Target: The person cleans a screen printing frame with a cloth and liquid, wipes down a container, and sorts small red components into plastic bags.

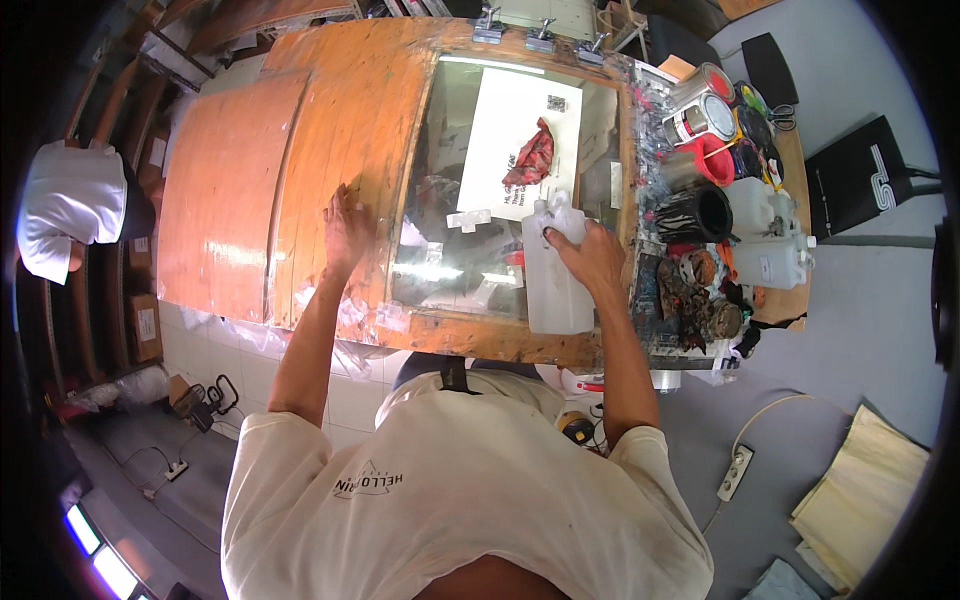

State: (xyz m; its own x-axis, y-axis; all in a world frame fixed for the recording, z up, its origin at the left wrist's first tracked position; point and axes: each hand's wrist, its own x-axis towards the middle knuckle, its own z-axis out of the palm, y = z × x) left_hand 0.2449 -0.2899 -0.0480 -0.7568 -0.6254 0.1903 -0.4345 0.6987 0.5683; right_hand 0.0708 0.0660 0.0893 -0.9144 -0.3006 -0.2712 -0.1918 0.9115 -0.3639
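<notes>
My right hand (592, 255) is closed round the top of a translucent white plastic jug (556, 300), at the near right part of a glass panel (450, 270) set in the wooden table. My left hand (346, 230) lies on the wood to the left of the glass, its fingers stretched out and nothing in it. Beyond the jug, a crumpled red rag (530, 158) rests on a white printed sheet (482, 130). Pieces of clear tape (468, 219) stick to the glass near the sheet's lower edge.
Paint cans (700, 120), a red tub (700, 162), a black container (697, 214) and more plastic jugs (770, 262) crowd the right side, with stained rags (690, 300) nearer me. Metal clamps (540, 38) line the far edge. Another person (72, 205) is at the far left.
</notes>
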